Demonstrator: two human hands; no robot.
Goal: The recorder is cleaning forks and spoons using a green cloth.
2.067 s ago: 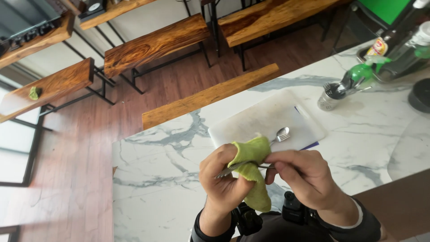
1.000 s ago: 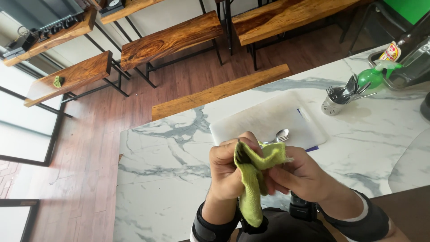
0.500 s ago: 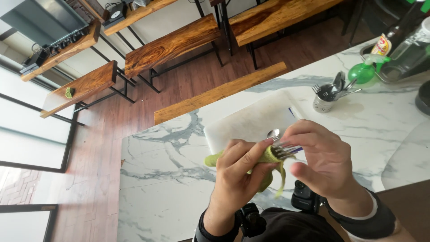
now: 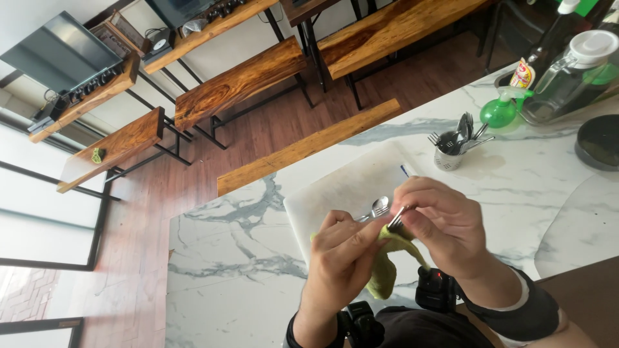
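Above a marble counter facing wooden benches, both hands grip a green cloth.

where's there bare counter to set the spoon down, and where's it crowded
Bare marble lies left of the white board, out to the counter's left edge. More lies between the cutlery holder and the right hand. The board's far half is bare too. It is crowded at the far right corner: green spray bottle, glass jar, dark round lid.

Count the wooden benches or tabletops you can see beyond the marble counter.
6: long plank beside the counter, bench, small bench, top-right bench, and two wall shelves. Others may be cropped.
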